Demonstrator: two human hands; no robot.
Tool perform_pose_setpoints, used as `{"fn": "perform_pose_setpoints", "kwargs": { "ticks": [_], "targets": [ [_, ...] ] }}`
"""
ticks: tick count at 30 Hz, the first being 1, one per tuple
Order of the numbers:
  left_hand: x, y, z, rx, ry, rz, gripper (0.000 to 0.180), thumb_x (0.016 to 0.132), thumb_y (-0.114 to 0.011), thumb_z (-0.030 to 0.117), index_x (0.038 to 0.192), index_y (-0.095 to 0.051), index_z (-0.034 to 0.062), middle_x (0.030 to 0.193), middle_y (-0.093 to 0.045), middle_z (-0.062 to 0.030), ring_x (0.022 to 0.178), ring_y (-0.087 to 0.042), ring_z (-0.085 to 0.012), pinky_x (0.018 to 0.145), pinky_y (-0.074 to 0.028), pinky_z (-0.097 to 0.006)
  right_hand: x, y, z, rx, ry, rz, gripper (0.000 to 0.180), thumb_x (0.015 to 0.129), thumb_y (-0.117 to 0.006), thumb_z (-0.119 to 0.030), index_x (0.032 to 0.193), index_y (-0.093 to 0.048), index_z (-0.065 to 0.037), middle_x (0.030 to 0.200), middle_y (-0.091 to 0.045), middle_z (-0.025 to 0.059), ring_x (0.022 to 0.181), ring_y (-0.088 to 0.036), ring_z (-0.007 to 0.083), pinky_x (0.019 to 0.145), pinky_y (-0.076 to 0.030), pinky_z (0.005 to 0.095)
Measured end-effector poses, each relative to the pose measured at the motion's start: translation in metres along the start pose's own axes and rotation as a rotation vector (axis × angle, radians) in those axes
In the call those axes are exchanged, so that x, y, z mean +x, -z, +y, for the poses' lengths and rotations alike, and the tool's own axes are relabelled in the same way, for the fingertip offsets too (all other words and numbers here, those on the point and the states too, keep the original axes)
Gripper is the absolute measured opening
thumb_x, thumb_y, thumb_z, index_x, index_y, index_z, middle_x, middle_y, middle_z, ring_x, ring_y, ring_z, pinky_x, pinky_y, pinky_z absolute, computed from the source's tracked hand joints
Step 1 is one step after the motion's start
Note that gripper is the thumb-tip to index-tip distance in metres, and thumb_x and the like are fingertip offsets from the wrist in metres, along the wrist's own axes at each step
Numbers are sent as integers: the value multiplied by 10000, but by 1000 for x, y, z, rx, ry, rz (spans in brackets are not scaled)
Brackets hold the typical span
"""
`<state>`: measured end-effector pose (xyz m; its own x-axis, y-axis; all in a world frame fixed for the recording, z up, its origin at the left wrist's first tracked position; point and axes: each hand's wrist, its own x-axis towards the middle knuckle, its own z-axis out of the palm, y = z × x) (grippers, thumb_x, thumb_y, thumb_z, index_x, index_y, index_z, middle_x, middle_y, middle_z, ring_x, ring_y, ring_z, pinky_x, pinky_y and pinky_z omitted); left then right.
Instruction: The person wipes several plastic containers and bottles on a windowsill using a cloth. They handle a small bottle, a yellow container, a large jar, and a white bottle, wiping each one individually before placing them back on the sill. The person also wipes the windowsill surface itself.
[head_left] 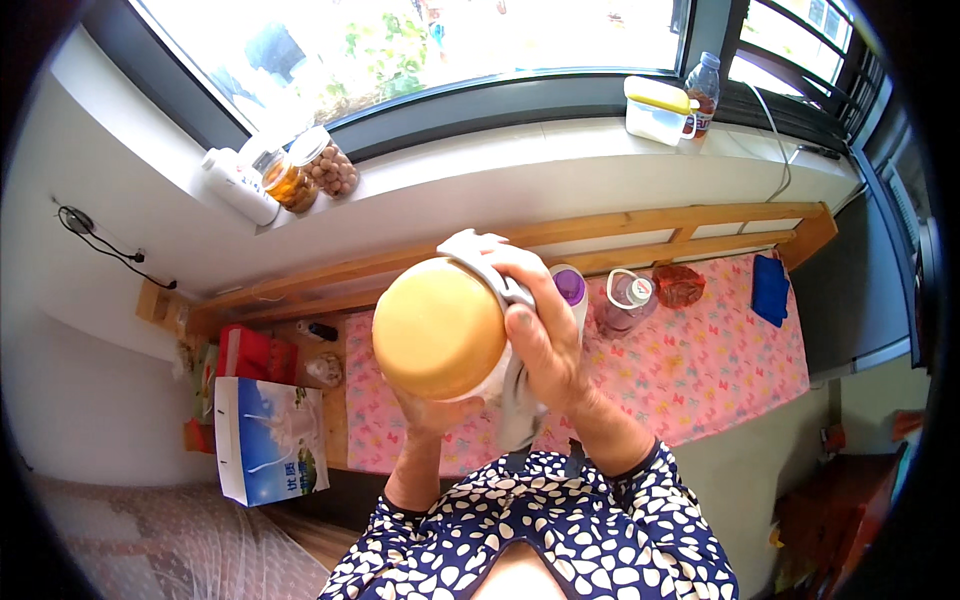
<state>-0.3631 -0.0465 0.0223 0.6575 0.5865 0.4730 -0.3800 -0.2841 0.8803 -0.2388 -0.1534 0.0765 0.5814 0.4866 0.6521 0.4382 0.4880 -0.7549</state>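
Note:
A jar with a broad yellow-tan lid is held up in front of me, its lid toward the view. My left hand grips the jar from below, its fingers mostly hidden behind it. A grey cloth is wrapped in my right hand, pressed against the jar's right side. One end of the cloth hangs down, and another part shows over the far edge of the lid. Just past my right hand stand a white container with a purple top and a clear plastic jug with a white cap.
A pink patterned cloth covers the wooden bench, with a red bag and a blue folded cloth on it. A blue-and-white paper bag stands left. Jars, a white bottle and a yellow-lidded box line the windowsill.

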Motion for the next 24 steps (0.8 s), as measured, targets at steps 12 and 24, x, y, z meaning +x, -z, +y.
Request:
{"fn": "perform_pose_setpoints", "kwargs": {
  "ticks": [12,24],
  "targets": [
    [3,-8,10,-101,-25,-54,992,620,-847,347,1385,-309,16,1354,-433,-148,1227,-463,-270,1008,-412,-419,45,9,17,377,-433,-428,368,952,-454,-332,1017,-575,10,926,-593,113,905,-538,214,823,-424,314],
    [-5,23,-21,-214,-52,48,962,663,-812,393,1391,-308,17,1376,-412,-159,1247,-449,-294,1029,-395,-441,-62,-4,16,-168,170,73,454,899,-511,-229,1266,-436,27,1296,-447,268,1183,-451,423,1012,-347,472]
  ]
}}
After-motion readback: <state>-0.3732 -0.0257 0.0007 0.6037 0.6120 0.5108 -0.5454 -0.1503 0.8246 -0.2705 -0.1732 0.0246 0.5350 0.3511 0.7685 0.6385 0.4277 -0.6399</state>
